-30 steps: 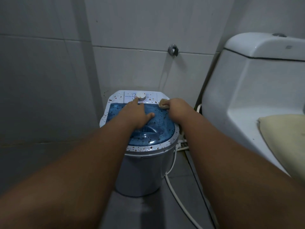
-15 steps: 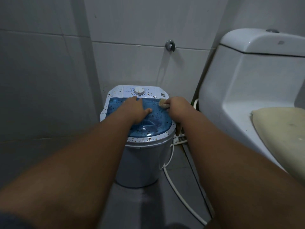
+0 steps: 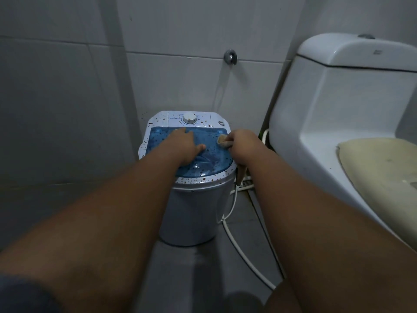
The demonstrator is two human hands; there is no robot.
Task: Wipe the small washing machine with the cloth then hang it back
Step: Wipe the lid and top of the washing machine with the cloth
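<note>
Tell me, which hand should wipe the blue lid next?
The right hand, probably: it already grips the cloth at the lid's right edge, while the left hand lies flat on the lid, holding nothing.

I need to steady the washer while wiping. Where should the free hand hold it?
Press the left hand flat on the blue lid from above: broad, level surface, clear of the dial. The right hand wipes the right edge with the cloth.
</note>
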